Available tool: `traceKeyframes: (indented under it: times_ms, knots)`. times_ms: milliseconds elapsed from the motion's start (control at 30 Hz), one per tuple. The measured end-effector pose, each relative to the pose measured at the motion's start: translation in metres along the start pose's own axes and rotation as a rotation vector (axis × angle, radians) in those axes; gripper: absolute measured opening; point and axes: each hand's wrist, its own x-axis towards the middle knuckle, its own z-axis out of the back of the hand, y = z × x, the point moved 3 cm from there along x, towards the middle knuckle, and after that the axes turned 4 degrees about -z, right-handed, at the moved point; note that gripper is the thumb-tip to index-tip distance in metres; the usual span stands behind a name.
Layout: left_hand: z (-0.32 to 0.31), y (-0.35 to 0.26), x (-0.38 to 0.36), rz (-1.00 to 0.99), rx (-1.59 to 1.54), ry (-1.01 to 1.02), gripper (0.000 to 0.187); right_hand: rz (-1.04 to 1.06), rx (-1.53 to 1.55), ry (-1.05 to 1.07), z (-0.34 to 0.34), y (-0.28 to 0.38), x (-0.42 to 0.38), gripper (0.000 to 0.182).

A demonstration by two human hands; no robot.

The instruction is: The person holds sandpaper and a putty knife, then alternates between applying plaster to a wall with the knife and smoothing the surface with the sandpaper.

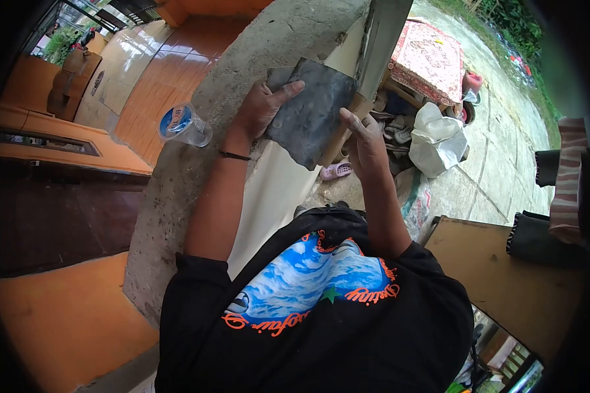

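Observation:
A dark grey slab [314, 108] with one jagged lower edge is held up between my two hands. My left hand [263, 108] grips its left side, the thumb lying on the slab's face and the fingers behind. On the opposite side, my right hand [364, 134] holds the slab's edge near a brown strip, with the thumb raised beside it. Another dark grey piece [278, 78] shows behind the slab's upper left. Beneath the slab runs a rough concrete ledge [177, 190].
A clear plastic cup [189, 126] with a blue lid lies on the ledge. A grey post [387, 42] rises just beyond the slab. To the right are a patterned red-and-white cloth [429, 59], a white sack [438, 141], a pink clog [336, 171] and a brown board [498, 268].

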Motion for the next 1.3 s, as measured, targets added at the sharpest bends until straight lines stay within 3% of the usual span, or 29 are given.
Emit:
traceKeyframes:
  times_ms: [200, 333, 400, 433, 467, 500, 533, 600, 667, 733, 800, 900, 967, 1000, 1133, 1267, 1300]
  knots:
    - [0.004, 0.003, 0.001, -0.006, 0.103, 0.002, 0.027, -0.051, -0.002, 0.042, -0.015, -0.020, 0.001, 0.048]
    - [0.004, 0.007, 0.003, -0.023, -0.023, -0.066, 0.030, -0.002, 0.145, -0.069, -0.001, -0.020, 0.011, 0.043]
    - [0.021, 0.011, 0.006, -0.301, 0.181, -0.445, 0.037, 0.105, 0.330, -0.186, 0.018, -0.005, 0.020, 0.037]
    - [0.020, 0.007, 0.007, -0.300, 0.186, -0.441, 0.037, 0.120, 0.309, -0.364, 0.034, 0.003, 0.024, 0.036]
    - [0.020, -0.008, 0.001, -0.566, 0.362, -0.619, 0.039, 0.134, 0.288, -0.547, 0.049, 0.008, 0.025, 0.036]
    - [0.016, -0.020, -0.007, -0.833, 0.537, -0.784, 0.043, 0.134, 0.299, -0.562, 0.061, 0.005, 0.028, 0.036]
    - [0.016, -0.024, -0.007, -0.830, 0.540, -0.764, 0.043, 0.153, 0.260, -0.673, 0.078, -0.002, 0.030, 0.039]
    - [0.005, -0.035, -0.008, -1.037, 1.093, -0.643, 0.046, 0.177, 0.243, -0.797, 0.091, -0.021, 0.028, 0.041]
    - [-0.001, -0.014, 0.000, -0.980, 1.136, -0.528, 0.044, -0.096, 0.109, -0.846, 0.078, -0.055, 0.024, 0.044]
    - [-0.003, 0.020, 0.010, -0.396, 1.460, -0.077, 0.044, 0.046, -0.003, -0.746, 0.054, -0.096, 0.018, 0.045]
    - [-0.005, 0.022, 0.012, -0.363, 1.442, -0.051, 0.045, -0.207, -0.005, -0.551, 0.005, -0.092, -0.007, 0.047]
    - [-0.006, 0.019, 0.013, -0.319, 1.432, -0.058, 0.045, -0.316, -0.045, -0.342, -0.019, -0.122, -0.007, 0.051]
    - [-0.007, 0.019, 0.013, -0.316, 1.445, -0.075, 0.045, -0.133, -0.151, -0.307, -0.028, -0.120, 0.002, 0.057]
    - [-0.008, 0.019, 0.014, -0.315, 1.444, -0.081, 0.045, 0.129, -0.166, -0.406, -0.021, -0.135, 0.024, 0.058]
    - [-0.007, 0.018, 0.016, -0.303, 1.474, -0.106, 0.047, 0.014, 0.094, -0.513, 0.015, -0.123, 0.107, 0.050]
    - [-0.007, 0.017, 0.018, -0.294, 1.483, -0.100, 0.048, -0.001, -0.083, -0.438, -0.014, -0.108, 0.076, 0.050]
    - [-0.008, 0.015, 0.018, -0.274, 1.468, -0.096, 0.049, 0.106, -0.167, -0.365, -0.033, -0.097, 0.047, 0.052]
